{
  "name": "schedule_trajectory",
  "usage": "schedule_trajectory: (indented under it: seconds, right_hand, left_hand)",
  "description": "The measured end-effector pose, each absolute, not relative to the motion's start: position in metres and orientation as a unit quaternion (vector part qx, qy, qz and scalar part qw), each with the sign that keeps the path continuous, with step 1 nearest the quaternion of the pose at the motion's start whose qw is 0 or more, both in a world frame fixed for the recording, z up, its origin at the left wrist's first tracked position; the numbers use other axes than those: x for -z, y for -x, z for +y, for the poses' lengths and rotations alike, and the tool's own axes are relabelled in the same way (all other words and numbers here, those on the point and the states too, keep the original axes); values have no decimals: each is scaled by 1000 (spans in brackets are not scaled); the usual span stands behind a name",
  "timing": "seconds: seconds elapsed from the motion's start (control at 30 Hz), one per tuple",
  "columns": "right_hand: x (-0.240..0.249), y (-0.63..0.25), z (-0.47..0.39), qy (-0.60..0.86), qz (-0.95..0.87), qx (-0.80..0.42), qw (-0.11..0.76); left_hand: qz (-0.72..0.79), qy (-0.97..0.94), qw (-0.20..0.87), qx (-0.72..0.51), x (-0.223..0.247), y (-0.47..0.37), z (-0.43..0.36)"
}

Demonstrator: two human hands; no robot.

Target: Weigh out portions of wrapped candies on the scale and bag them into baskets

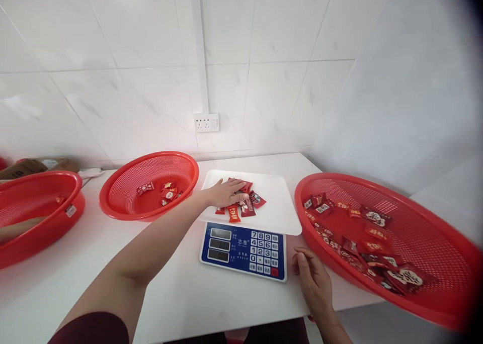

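Note:
My left hand [227, 192] lies palm down with its fingers spread over a small pile of red wrapped candies [247, 206]. The pile rests on the white tray [279, 203] of a scale, whose blue keypad panel [241, 251] with grey displays faces me. To the right of that panel, my right hand [311, 278] is held near the table's front edge, with its fingers curled together; whether something small is between them is hidden. A large red basket [426, 208] holding many wrapped candies [373, 248] stands just beyond it.
Left of the scale stands a red basket [121, 178] with several candies [168, 194]. At the far left, another person's forearm [22, 228] reaches into a further red basket [71, 183]. Cardboard boxes [22, 168] and a wall socket [206, 122] are behind.

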State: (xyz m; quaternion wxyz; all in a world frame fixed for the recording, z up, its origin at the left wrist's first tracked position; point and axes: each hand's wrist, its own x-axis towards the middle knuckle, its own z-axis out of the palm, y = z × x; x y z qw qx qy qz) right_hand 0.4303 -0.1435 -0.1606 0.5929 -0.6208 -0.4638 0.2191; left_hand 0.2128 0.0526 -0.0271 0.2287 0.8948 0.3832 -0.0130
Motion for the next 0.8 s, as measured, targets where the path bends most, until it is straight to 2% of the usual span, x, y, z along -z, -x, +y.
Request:
schedule_trajectory:
  seconds: [0.2,0.3,0.43,0.57,0.7,0.8]
  right_hand:
    - [162,-430,-144,630,-462,-210,587]
    - [162,-430,-144,627,-460,-209,593]
    - [162,-430,-143,629,-456,-215,592]
    - [161,-430,-142,628,-452,-223,593]
    - [161,-430,-141,643,-445,-226,581]
    - [164,-432,-141,668,-437,-214,564]
  left_hand:
    - [390,-892,230,-12,19,-211,47]
    - [368,-899,207,-115,12,-198,29]
    - [338,-867,193,-310,14,-167,-16]
    - [418,-771,198,-438,39,-134,-60]
    - [525,-587,284,-547,73,-118,-84]
    - [555,-475,389,-562,94,-117,-91]
